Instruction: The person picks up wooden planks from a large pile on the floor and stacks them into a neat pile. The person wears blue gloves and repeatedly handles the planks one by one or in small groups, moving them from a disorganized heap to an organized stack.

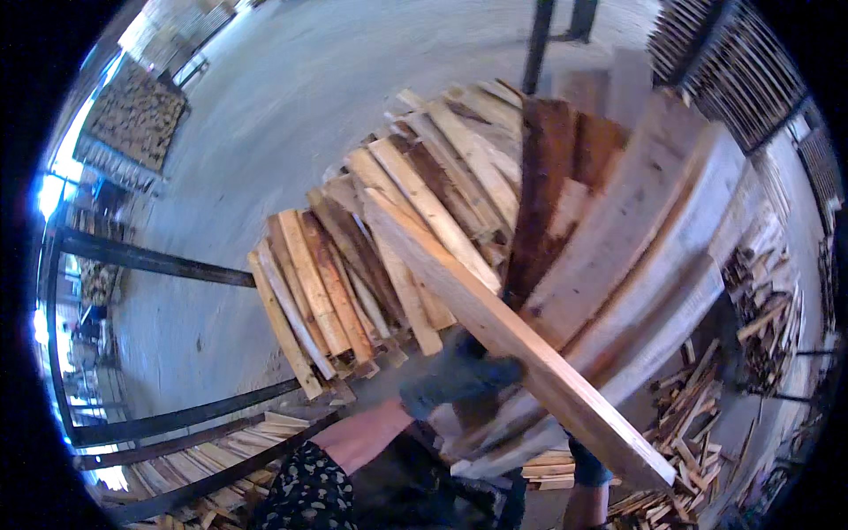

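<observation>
A long squared wooden board (521, 340) slants across the middle of the view, from upper left to lower right, raised above the other timber. My left hand (459, 382), in a dark grey-green glove and slightly blurred, is closed at the board's near-left edge; its fingertips go under the wood. My right hand (589, 462), in a dark blue glove, grips the board from below near its lower end, with most of its fingers hidden behind it. Beyond my left hand lies a row of loose boards (314, 283), side by side.
Wide weathered planks (618, 221) lie to the right, smeared by motion. Scrap wood (698, 415) is heaped at the lower right. Dark metal bars (159, 256) stand at the left, with more boards (203, 459) below. Stacked timber (137, 115) stands across the concrete floor (291, 79).
</observation>
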A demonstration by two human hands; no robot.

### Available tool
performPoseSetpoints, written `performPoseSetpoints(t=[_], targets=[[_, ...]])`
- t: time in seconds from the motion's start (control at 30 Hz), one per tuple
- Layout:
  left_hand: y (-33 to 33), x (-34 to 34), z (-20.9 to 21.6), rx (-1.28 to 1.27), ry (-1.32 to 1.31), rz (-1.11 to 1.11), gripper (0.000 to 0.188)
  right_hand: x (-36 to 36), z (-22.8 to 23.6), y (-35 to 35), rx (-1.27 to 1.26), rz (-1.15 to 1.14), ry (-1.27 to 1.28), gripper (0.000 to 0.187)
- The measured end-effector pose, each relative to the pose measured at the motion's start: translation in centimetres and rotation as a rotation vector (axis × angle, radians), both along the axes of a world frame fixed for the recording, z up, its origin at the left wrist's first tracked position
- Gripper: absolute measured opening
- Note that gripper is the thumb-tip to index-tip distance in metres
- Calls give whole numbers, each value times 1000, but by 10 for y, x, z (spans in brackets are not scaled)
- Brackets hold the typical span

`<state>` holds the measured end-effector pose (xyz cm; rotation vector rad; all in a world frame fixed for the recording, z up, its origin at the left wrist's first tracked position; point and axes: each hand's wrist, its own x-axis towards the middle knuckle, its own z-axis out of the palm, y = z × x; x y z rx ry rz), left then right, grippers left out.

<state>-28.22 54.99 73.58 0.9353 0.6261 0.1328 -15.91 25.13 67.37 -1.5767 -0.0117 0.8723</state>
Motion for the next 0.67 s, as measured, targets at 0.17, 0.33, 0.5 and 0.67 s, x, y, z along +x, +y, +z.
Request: performPoseSetpoints(t=[0.17, 0.33, 0.5, 0.67], targets=[[62, -101, -62, -14, 69, 421, 48, -4, -60, 151, 192, 486, -10, 62], [135, -218, -152, 321, 427, 348, 54, -74, -123, 346, 487, 931, -359, 63], [130, -264, -182, -147, 336, 903, 72, -88, -144, 425, 417, 740, 166, 63], [148, -265, -197, -547, 191, 1155, 69, -56, -132, 442, 402, 907, -86, 67]])
